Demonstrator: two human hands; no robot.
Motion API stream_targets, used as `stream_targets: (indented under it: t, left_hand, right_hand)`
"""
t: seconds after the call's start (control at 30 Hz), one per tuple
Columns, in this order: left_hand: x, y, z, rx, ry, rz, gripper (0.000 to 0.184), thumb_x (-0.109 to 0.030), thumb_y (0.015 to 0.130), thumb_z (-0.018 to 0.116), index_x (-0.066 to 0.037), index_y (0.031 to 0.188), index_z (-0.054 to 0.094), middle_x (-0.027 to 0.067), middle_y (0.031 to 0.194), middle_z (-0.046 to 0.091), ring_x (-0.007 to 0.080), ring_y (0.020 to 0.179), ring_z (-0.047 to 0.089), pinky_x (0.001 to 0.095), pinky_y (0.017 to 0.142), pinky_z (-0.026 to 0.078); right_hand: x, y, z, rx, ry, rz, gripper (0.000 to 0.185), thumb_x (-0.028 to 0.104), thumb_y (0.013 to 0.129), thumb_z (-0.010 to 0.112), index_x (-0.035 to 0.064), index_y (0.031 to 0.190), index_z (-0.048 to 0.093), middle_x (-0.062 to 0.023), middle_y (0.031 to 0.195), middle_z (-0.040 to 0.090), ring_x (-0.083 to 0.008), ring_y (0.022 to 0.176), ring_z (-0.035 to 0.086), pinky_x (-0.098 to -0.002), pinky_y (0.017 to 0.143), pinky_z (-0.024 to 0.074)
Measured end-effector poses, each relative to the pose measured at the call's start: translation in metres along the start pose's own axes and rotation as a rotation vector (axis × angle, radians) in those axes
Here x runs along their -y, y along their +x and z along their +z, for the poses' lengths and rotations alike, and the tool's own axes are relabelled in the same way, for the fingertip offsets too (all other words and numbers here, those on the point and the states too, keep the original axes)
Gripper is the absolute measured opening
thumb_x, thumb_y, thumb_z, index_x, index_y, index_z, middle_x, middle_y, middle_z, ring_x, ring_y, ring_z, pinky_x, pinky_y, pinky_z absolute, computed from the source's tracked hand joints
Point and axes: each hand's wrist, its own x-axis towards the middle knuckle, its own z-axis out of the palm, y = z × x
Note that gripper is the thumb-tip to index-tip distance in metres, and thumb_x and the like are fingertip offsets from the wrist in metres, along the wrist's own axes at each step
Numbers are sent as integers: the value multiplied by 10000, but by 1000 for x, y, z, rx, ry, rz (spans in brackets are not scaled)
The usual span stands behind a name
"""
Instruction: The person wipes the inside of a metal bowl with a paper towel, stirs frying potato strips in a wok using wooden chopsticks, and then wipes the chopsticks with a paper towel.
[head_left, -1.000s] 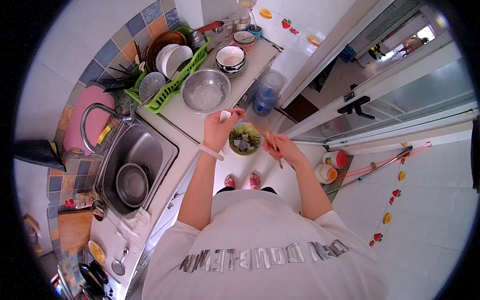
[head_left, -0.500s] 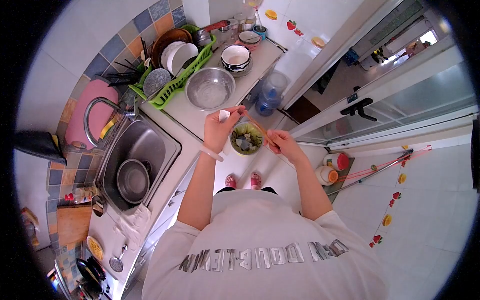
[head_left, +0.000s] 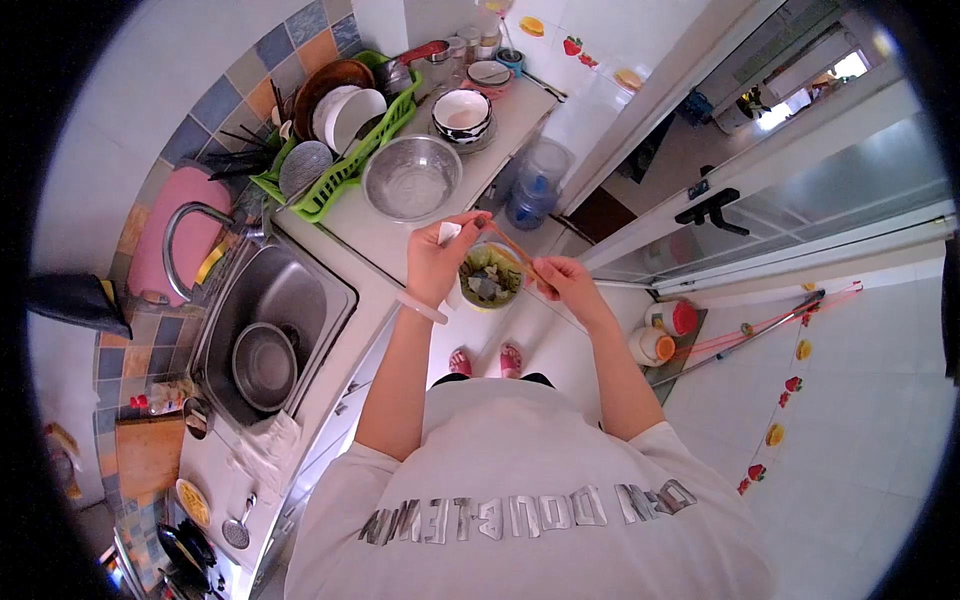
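Note:
A thin reddish-brown strip stretches between my two hands; its exact kind does not show. My left hand is closed on its upper end and also has a small white piece against the fingers. My right hand is closed, pinching the lower end. Just beneath the strip stands a bin with a yellowish-green liner and mixed scraps inside, on the floor in front of my feet.
At left, a metal basin sits in the sink. On the counter are a steel bowl, a green dish rack and stacked bowls. Blue water bottles stand beyond the bin; at right are a door and containers.
My view has turned slightly, so the counter and door sit a little further left. Both hands keep nearly the same pose, holding the strip over the bin.

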Motion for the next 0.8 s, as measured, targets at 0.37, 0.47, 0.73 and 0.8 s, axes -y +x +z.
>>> stream_targets:
  t: [0.37, 0.47, 0.73, 0.8]
  left_hand:
    - [2, 3, 5, -12, 62, 52, 193, -130, 931, 634, -6, 1056, 711, 10, 882, 715, 5, 594, 476, 170, 514, 378]
    - [7, 4, 8, -2, 41, 92, 188, -145, 933, 632, -30, 1054, 719, -13, 854, 712, -10, 549, 396, 167, 468, 308]
    - [3, 6, 8, 89, 37, 83, 215, -163, 950, 597, -15, 1054, 712, -19, 793, 683, 10, 542, 401, 182, 478, 315]
    - [1, 6, 8, 87, 41, 52, 207, -144, 947, 588, -13, 1046, 715, -5, 809, 695, 8, 540, 406, 180, 477, 319]
  right_hand:
    - [-1, 8, -14, -117, -159, -187, 254, 275, 942, 625, 44, 863, 695, 35, 652, 531, -67, 602, 444, -235, 538, 354]
    - [-5, 10, -19, -157, -219, -225, 234, 258, 936, 629, 43, 889, 709, 31, 666, 549, -73, 628, 463, -242, 563, 379]
    - [5, 6, -31, -171, -309, -153, 218, 241, 913, 653, 31, 922, 710, -8, 776, 652, -95, 700, 522, -259, 644, 430]
    - [7, 6, -35, -193, -354, -203, 220, 236, 904, 663, 22, 929, 707, -26, 803, 665, -109, 724, 545, -264, 661, 440]
